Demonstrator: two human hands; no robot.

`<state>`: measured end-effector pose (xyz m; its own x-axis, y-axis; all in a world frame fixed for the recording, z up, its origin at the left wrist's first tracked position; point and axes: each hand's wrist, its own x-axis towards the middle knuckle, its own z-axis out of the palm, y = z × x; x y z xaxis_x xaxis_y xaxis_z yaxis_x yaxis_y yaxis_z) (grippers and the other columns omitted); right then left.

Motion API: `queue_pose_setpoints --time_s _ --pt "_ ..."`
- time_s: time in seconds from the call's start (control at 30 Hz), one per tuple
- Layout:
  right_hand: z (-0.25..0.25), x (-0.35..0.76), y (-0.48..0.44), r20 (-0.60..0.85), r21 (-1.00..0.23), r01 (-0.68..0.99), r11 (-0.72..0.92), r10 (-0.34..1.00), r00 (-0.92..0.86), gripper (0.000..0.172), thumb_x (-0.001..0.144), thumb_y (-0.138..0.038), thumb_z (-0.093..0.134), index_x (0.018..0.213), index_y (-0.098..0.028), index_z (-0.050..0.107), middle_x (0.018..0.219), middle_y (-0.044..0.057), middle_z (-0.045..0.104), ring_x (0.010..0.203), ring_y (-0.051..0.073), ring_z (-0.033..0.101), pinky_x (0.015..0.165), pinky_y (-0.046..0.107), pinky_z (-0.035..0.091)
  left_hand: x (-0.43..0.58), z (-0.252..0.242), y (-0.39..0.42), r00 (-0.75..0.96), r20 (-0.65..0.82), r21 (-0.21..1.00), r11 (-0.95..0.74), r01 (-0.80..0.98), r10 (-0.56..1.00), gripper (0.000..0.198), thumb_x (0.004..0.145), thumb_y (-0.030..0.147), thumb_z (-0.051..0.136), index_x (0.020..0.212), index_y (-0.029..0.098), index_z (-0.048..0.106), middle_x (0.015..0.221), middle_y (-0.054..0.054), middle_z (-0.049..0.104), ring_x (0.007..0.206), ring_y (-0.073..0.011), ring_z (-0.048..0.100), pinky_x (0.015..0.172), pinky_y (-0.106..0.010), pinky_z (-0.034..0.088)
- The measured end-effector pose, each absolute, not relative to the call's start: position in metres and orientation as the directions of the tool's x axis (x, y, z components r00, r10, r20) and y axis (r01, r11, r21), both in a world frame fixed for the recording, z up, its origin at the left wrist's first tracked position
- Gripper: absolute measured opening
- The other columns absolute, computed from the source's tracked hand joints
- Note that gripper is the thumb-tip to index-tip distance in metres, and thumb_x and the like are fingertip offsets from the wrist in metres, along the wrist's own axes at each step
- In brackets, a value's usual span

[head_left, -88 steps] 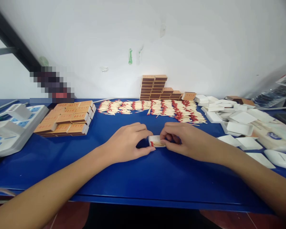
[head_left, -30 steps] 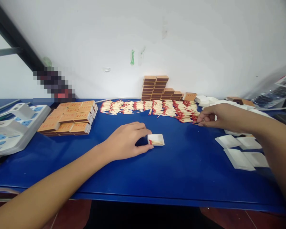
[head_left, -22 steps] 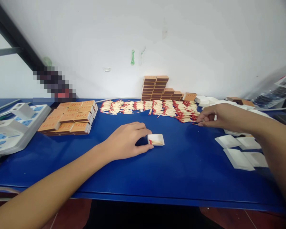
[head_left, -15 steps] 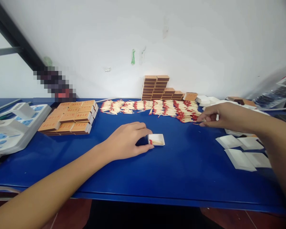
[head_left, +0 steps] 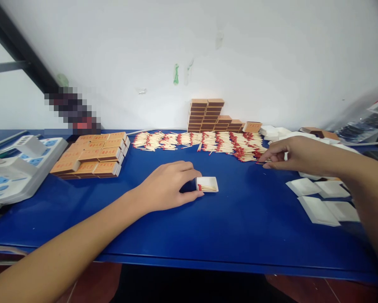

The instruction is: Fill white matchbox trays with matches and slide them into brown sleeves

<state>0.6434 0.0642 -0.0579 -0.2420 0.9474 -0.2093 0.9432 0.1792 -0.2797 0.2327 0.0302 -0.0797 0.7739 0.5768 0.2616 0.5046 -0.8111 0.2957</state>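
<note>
My left hand point(head_left: 173, 187) grips the left end of a small white matchbox tray point(head_left: 211, 183) between thumb and fingers. The tray rests on the blue table, with a few red-headed matches lying along its near side. At the right end of a long pile of matches point(head_left: 223, 143), my right hand point(head_left: 283, 155) has its thumb and fingers pinched together. Red match heads show at its fingertips; how many matches it pinches I cannot tell. Several white trays point(head_left: 318, 209) lie below and to the right of this hand.
Orange matchboxes point(head_left: 97, 153) are stacked at the left, beside a white power strip point(head_left: 46, 168) with plugs. Brown-sided matchboxes point(head_left: 204, 115) stand stacked against the wall behind the matches. More white trays point(head_left: 272, 132) are heaped at the back right, near a plastic bag point(head_left: 359, 126).
My right fingertips have shifted very slightly at the edge of the match pile. My left hand and the tray stay in place.
</note>
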Motion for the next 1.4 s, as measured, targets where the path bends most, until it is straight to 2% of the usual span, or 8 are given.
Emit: queue_pose_setpoints --time_s 0.13,0.37,0.53,0.8,1.0,1.13,1.3,1.4 --pt "-0.054 0.637 0.061 -0.221 -0.303 0.933 0.192 0.938 -0.265 0.084 0.077 -0.097 0.063 0.106 -0.021 0.087 0.072 0.006 0.065 0.066 0.021 0.054 0.063 0.036 0.040 0.232 -0.080 0.031 0.775 0.255 0.299 -0.810 0.505 0.578 0.030 0.104 0.039 0.074 0.127 0.019 0.077 0.109 -0.006 0.075 0.098 -0.0215 0.073 0.083 -0.032 0.054" --pt "-0.061 0.649 0.066 -0.206 -0.221 0.956 0.195 0.948 -0.241 0.077 0.076 -0.097 0.063 0.093 -0.024 0.080 0.072 0.006 0.067 0.062 0.020 0.053 0.061 0.035 0.037 0.233 -0.081 0.031 0.775 0.263 0.302 -0.812 0.499 0.575 0.030 0.104 0.039 0.074 0.126 0.019 0.077 0.109 -0.007 0.076 0.097 -0.0212 0.073 0.084 -0.033 0.055" --pt "-0.063 0.648 0.068 -0.264 -0.259 0.952 0.162 0.937 -0.231 0.075 0.079 -0.095 0.063 0.097 -0.025 0.080 0.074 0.005 0.065 0.066 0.021 0.054 0.063 0.035 0.041 0.234 -0.080 0.030 0.775 0.252 0.301 -0.808 0.506 0.579 0.031 0.103 0.038 0.075 0.127 0.019 0.077 0.110 -0.007 0.076 0.098 -0.0217 0.073 0.084 -0.034 0.055" --pt "-0.064 0.632 0.064 -0.265 -0.304 0.932 0.199 0.922 -0.283 0.052 0.087 -0.075 0.066 0.093 -0.025 0.078 0.073 0.005 0.066 0.066 0.021 0.055 0.063 0.035 0.042 0.234 -0.080 0.030 0.775 0.257 0.294 -0.810 0.507 0.578 0.032 0.104 0.040 0.075 0.127 0.019 0.077 0.109 -0.006 0.076 0.096 -0.0210 0.073 0.082 -0.032 0.055" --pt "-0.057 0.640 0.062 -0.209 -0.301 0.932 0.203 0.939 -0.272 0.055 0.090 -0.077 0.061 0.099 -0.025 0.078 0.092 0.009 0.076 0.080 0.025 0.064 0.071 0.037 0.047 0.234 -0.079 0.029 0.777 0.248 0.292 -0.809 0.510 0.579 0.031 0.103 0.039 0.076 0.127 0.018 0.077 0.109 -0.006 0.075 0.095 -0.0209 0.072 0.080 -0.033 0.053" --pt "-0.057 0.654 0.064 -0.271 -0.245 0.958 0.151 0.938 -0.217 0.061 0.085 -0.084 0.065 0.092 -0.025 0.077 0.077 0.007 0.068 0.070 0.023 0.056 0.064 0.037 0.042 0.234 -0.078 0.029 0.776 0.247 0.293 -0.808 0.511 0.581 0.031 0.103 0.038 0.076 0.127 0.019 0.078 0.108 -0.006 0.076 0.095 -0.0208 0.073 0.080 -0.033 0.053" --pt "-0.066 0.663 0.065 -0.333 -0.204 0.970 0.135 0.922 -0.199 0.055 0.089 -0.080 0.065 0.090 -0.026 0.077 0.079 0.005 0.067 0.070 0.022 0.056 0.064 0.036 0.041 0.234 -0.080 0.030 0.777 0.249 0.294 -0.810 0.508 0.578 0.032 0.103 0.039 0.075 0.128 0.019 0.077 0.110 -0.006 0.076 0.096 -0.0214 0.073 0.082 -0.034 0.054" --pt "-0.071 0.668 0.067 -0.322 -0.228 0.960 0.164 0.918 -0.233 0.050 0.090 -0.074 0.068 0.090 -0.025 0.077 0.079 0.006 0.069 0.071 0.022 0.058 0.066 0.036 0.042 0.234 -0.080 0.030 0.778 0.247 0.291 -0.810 0.509 0.578 0.032 0.104 0.039 0.075 0.128 0.019 0.077 0.110 -0.006 0.076 0.097 -0.0219 0.073 0.082 -0.034 0.054"
